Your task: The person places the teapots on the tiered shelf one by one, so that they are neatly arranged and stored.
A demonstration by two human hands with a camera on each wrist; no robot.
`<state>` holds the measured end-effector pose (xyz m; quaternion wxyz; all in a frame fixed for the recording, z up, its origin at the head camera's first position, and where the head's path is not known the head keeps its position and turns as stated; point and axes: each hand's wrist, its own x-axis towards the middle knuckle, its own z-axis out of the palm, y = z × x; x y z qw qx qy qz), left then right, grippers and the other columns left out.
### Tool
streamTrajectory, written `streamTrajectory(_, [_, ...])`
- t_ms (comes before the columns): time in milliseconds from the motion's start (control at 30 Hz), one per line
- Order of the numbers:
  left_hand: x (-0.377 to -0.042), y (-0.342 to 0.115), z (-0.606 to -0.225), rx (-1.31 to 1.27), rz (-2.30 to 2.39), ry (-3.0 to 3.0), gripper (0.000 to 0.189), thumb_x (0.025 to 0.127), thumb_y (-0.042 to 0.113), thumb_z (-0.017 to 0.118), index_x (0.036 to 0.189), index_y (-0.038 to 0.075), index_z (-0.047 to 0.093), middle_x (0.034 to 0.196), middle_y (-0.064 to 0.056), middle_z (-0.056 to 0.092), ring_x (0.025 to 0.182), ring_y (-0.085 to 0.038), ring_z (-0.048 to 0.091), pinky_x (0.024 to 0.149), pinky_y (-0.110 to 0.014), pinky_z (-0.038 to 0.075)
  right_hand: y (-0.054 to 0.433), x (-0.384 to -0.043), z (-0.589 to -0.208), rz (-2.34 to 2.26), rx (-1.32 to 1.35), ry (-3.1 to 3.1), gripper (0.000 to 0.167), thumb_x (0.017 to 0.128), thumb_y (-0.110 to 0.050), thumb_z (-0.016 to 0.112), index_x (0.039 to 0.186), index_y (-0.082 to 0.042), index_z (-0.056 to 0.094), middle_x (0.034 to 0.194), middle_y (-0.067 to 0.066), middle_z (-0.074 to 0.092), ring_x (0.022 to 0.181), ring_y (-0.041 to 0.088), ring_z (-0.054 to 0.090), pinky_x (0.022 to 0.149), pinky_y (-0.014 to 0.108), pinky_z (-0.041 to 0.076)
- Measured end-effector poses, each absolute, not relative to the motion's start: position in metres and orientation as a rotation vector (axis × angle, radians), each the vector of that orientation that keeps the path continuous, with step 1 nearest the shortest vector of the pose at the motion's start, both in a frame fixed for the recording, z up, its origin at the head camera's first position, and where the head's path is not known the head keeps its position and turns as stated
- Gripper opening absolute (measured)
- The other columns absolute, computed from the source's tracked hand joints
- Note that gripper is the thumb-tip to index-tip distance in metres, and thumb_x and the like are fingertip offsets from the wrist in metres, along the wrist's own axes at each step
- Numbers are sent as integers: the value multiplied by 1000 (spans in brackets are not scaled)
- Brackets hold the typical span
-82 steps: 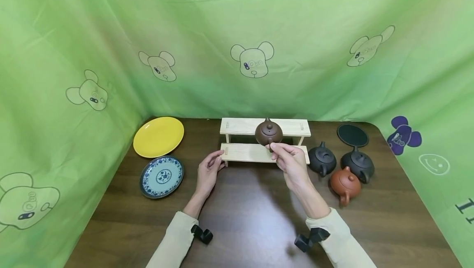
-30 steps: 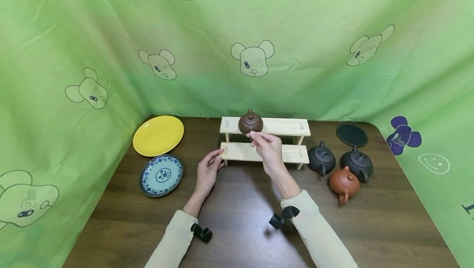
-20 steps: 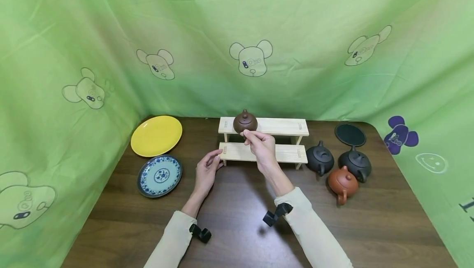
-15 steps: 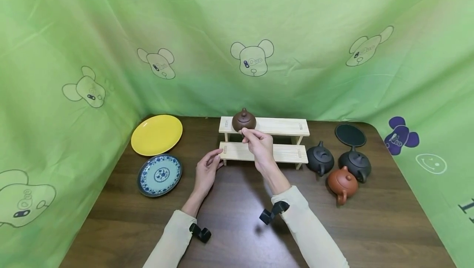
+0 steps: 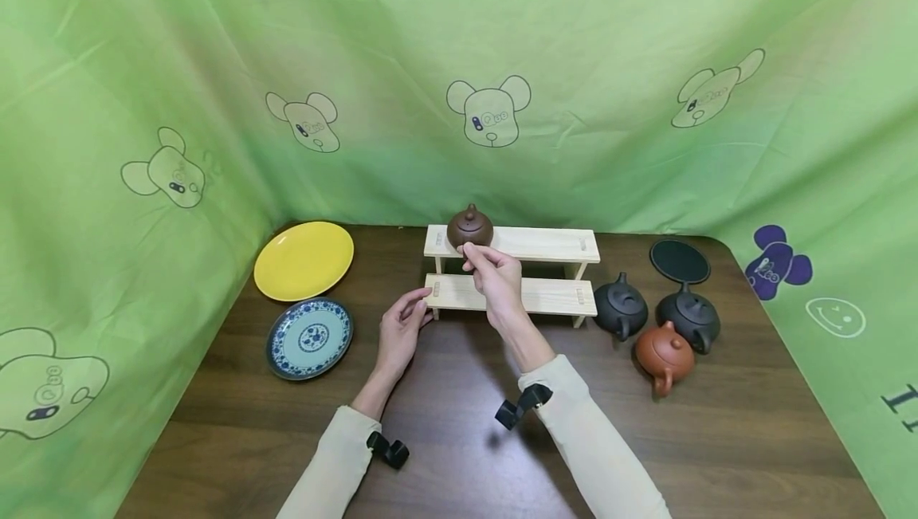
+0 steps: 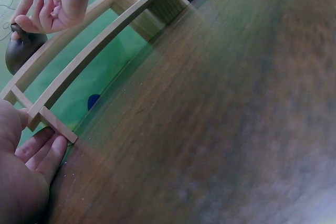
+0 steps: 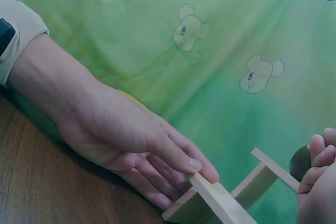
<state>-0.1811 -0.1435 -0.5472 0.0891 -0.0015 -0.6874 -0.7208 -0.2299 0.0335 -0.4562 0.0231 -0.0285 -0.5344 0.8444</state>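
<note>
A small dark brown teapot [image 5: 469,228] is at the left end of the upper tier of a two-tier pale wooden stand [image 5: 548,243]. My right hand [image 5: 498,284] pinches its handle between thumb and fingers, the spout pointing away. From the left wrist view, the teapot [image 6: 22,52] appears upright at the upper board; I cannot tell whether its base touches the wood. My left hand [image 5: 399,332] holds the lower tier's left end, thumb at the board and fingers by the leg. In the right wrist view, the left hand [image 7: 142,145] grips that corner.
Right of the stand sit two black teapots [image 5: 621,309] and a reddish-orange teapot [image 5: 664,351], with a dark oval plate [image 5: 680,261] behind. At left lie a yellow plate [image 5: 304,261] and a blue patterned plate [image 5: 311,340]. A green curtain [image 5: 488,184] encloses the table.
My right hand has carried the brown teapot leftward and back, from in front of the stand's middle to the upper tier's left end. The left hand stays at the lower tier.
</note>
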Motion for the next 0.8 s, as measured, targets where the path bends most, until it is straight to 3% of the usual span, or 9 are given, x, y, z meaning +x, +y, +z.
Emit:
streamTrajectory(333, [-180,-143,-544,21,-2159,-2049,28,113,-2,60,137,-9,71,138,-29,71,108,-6,75,99,-29,67,43,-231,-459,2629,-108,-1682,18,103,-7,79,89,-16,85,68,-5,71,51,1,45,46,11,33])
streamTrajectory(800, [-182,-145,-546,0,-2179,-2032,28,113,-3,59,138,-11,69,141,-30,70,113,-6,73,100,-30,67,73,-212,-458,2570,-115,-1774,16,102,-8,81,92,-20,84,73,-6,70,51,2,43,47,13,31])
